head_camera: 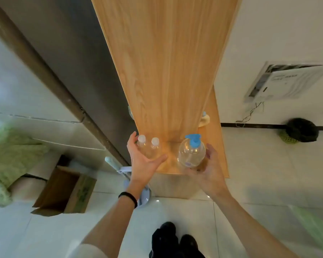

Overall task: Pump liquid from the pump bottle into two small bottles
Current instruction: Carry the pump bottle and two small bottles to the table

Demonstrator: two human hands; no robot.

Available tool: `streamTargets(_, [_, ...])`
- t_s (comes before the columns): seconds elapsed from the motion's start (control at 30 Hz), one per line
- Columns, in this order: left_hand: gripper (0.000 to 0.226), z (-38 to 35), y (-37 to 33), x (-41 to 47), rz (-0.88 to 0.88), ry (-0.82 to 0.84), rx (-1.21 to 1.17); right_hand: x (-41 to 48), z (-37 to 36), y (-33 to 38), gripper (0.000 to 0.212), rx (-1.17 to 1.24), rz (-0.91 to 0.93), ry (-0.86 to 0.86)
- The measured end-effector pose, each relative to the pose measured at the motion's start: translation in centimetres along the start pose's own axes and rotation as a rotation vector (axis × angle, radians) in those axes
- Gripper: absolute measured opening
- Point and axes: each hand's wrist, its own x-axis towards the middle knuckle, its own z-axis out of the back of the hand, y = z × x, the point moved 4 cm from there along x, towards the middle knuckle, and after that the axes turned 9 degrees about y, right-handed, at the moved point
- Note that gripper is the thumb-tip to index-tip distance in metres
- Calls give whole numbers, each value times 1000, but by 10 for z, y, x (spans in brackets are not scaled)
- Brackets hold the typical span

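Two small clear bottles (150,148) with white caps stand side by side near the front edge of a narrow wooden top (168,81). My left hand (141,161) cups them with spread, straight fingers, which lie along their left side while the thumb reaches across in front. To the right is the clear pump bottle (191,153) with a blue pump head. My right hand (206,170) wraps round its lower right side, fingers curled against it and the palm below.
The wooden top runs away from me between a grey surface (78,62) on the left and a white wall (278,34) on the right. On the tiled floor are an open cardboard box (67,190), a green towel (11,153) and my black shoes (173,239).
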Motion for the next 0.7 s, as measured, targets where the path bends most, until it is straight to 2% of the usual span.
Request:
streamTargets(0.1, [121, -9, -3, 5, -19, -29, -9, 6, -8, 2, 123, 50, 12, -21])
streamTargets(0.23, [117, -21, -1, 8, 0, -102, -37, 10, -13, 3, 119, 1, 25, -96])
streamTargets(0.4, [98, -30, 0, 12, 45, -154, -86, 14, -19, 8, 114, -40, 51, -153])
streamTargets(0.7, [67, -18, 3, 20, 105, -127, -158, 16, -19, 18, 84, -77, 61, -246])
